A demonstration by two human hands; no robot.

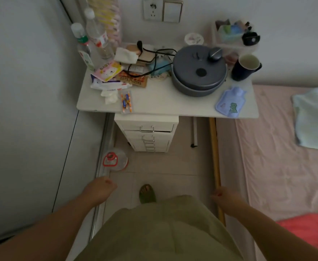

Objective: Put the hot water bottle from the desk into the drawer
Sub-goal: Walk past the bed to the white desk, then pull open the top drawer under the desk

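Observation:
A small light-blue hot water bottle [230, 101] with a green dinosaur print lies flat near the front right corner of the white desk [163, 102]. Under the desk stands a white drawer unit [147, 132] with metal handles; its top drawer [147, 127] looks slightly ajar. My left hand [100, 189] and my right hand [224, 197] hang low at my sides, far below the desk, fingers loosely curled and holding nothing.
On the desk sit a grey lidded pot [198, 70] with a mouse on it, a dark mug [245, 66], cables, packets, pens and plastic bottles [96, 38]. A pink bed [278, 157] lies at right, a grey wardrobe at left, a clear jar [116, 160] on the floor.

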